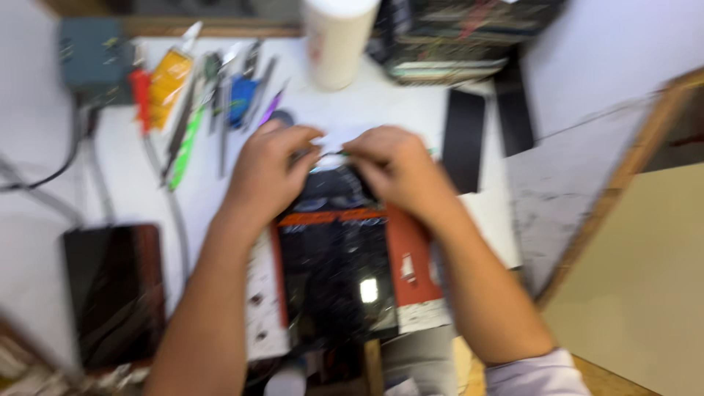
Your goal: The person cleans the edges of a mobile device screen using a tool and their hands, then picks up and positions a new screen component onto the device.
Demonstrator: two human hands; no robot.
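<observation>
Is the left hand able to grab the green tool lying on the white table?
Probably yes. The green tool lies just left of the left hand, with bare white table between them and nothing on top of it. The hand is busy pinching something small with the right hand, so it would have to let go first.

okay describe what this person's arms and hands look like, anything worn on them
Both hands, left and right, are bare: no gloves, and no rings or watch discernible through the blur. The left forearm is uncovered; a pale, light-coloured sleeve cuff shows on the right arm.
</observation>
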